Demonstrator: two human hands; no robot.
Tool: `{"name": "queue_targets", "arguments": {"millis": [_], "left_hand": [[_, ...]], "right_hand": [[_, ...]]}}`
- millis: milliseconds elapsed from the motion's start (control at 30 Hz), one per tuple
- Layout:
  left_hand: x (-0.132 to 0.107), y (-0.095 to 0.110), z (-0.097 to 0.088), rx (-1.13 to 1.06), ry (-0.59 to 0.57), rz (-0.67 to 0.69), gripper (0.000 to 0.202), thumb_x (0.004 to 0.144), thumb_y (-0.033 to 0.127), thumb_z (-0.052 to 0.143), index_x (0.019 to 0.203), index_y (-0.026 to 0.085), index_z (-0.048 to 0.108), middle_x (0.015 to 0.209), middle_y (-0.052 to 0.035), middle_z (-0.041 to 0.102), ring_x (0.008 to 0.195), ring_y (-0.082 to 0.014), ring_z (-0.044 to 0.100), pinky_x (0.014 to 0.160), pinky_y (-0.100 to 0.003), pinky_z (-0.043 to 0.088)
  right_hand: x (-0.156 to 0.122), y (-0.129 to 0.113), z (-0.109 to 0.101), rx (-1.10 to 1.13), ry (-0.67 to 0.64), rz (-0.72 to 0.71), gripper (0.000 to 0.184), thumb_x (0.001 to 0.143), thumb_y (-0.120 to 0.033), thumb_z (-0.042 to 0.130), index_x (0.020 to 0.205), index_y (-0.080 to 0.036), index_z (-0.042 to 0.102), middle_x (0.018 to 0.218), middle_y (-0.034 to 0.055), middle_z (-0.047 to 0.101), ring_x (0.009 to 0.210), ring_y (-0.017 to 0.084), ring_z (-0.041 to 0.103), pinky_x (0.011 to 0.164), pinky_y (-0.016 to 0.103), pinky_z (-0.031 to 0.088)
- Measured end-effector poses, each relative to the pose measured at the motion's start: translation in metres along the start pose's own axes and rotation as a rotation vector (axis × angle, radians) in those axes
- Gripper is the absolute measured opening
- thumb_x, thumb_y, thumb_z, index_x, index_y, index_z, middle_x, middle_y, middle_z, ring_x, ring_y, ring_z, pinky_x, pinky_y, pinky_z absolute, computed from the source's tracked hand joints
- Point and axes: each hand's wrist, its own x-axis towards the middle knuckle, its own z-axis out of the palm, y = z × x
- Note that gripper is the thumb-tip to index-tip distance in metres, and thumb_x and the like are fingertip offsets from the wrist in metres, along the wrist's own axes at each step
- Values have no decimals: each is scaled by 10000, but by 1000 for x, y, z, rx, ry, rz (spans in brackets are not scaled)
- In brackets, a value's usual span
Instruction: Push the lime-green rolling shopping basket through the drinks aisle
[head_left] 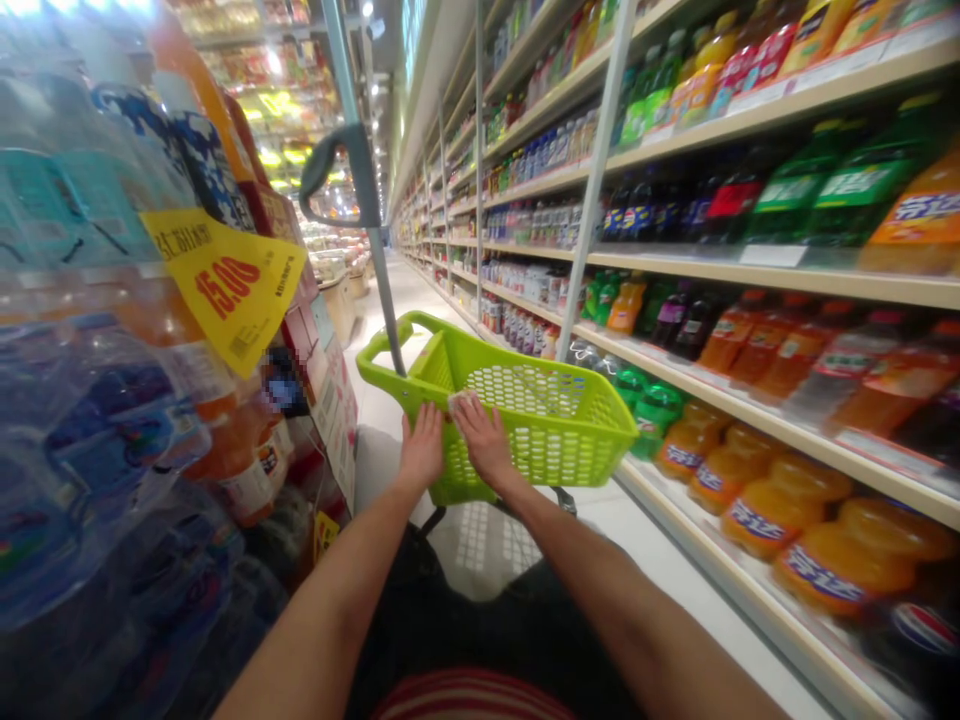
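A lime-green shopping basket [525,400] with perforated walls stands in front of me, and its inside shows no goods. Attached at its left end is a long grey pull handle [384,290] with a dark loop grip. My left hand [424,442] lies with outstretched fingers against the basket's near side, just below the rim. Beside it, my right hand [486,440] presses a small crumpled white wipe [463,402] to the rim; the fingers cover part of it.
Shelves of drink bottles [750,270] line the right side, with large orange soda bottles [780,510] at the bottom. To the left rise stacked bottle packs [112,400] bearing a yellow price sign [225,285]. A pale floor [420,280] runs down the aisle between.
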Motion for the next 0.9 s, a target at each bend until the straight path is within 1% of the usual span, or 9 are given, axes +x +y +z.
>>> {"name": "queue_targets", "arguments": {"millis": [167, 267, 333, 467, 533, 600, 667, 800, 900], "left_hand": [[-11, 2, 10, -13, -12, 30, 637, 763, 138, 330, 1387, 55, 229, 1488, -130, 193, 1374, -238, 124, 1090, -526, 104], [-15, 0, 12, -19, -26, 42, 645, 754, 129, 338, 1386, 59, 233, 1487, -129, 193, 1374, -237, 122, 1089, -529, 100], [-16, -3, 10, -21, -25, 34, 651, 747, 124, 342, 1386, 58, 231, 1489, -130, 185, 1376, -236, 113, 1089, -530, 90], [-11, -15, -1, -29, 18, -2, 660, 754, 134, 337, 1397, 70, 202, 1497, -121, 154, 1381, -228, 81, 1090, -532, 66], [-9, -21, -6, -31, 42, -16, 671, 753, 140, 343, 1402, 72, 187, 1499, -121, 145, 1383, -227, 66, 1090, -535, 58], [-8, -27, -9, -32, 53, -25, 669, 755, 140, 341, 1402, 67, 186, 1498, -123, 144, 1383, -227, 65, 1091, -535, 59], [-9, -30, -8, -32, 52, -28, 652, 764, 134, 324, 1400, 62, 196, 1496, -125, 148, 1382, -228, 75, 1090, -535, 68], [-15, -33, 5, -30, 25, -22, 650, 766, 125, 320, 1404, 86, 204, 1494, -116, 165, 1381, -227, 87, 1091, -531, 67], [-21, -37, 16, -48, -27, -30, 682, 743, 121, 351, 1408, 112, 200, 1495, -107, 166, 1379, -231, 102, 1090, -532, 72]], "right_hand": [[-33, -1, 20, -27, -171, -25, 476, 832, -55, 351, 1275, -179, 470, 1370, 113, 425, 1312, 246, 302, 1011, 515, 255], [-45, -6, 20, -29, -218, -38, 463, 826, -62, 375, 1256, -188, 493, 1359, 106, 442, 1293, 248, 337, 1009, 498, 270], [-38, -12, 15, -13, -169, -42, 468, 832, -70, 371, 1269, -196, 479, 1360, 101, 441, 1303, 232, 323, 1021, 481, 258], [1, -24, -1, 15, 5, -29, 469, 859, -99, 344, 1308, -200, 432, 1382, 84, 414, 1346, 202, 230, 1058, 460, 195], [19, -27, -3, 18, 47, -11, 448, 873, -122, 340, 1305, -196, 437, 1388, 79, 406, 1352, 207, 212, 1065, 466, 176], [27, -30, 0, 20, 46, -1, 438, 876, -122, 337, 1294, -188, 450, 1385, 80, 411, 1347, 220, 225, 1061, 480, 177], [22, -31, 8, 19, 5, -7, 446, 868, -106, 337, 1291, -185, 452, 1382, 85, 413, 1342, 233, 237, 1052, 495, 191], [-9, -32, 28, 2, -152, -42, 462, 851, -87, 345, 1289, -185, 453, 1382, 108, 409, 1330, 251, 266, 1020, 523, 243], [-25, -36, 32, -3, -203, -65, 454, 847, -76, 340, 1267, -182, 477, 1360, 117, 437, 1304, 245, 319, 1013, 513, 263]]}}
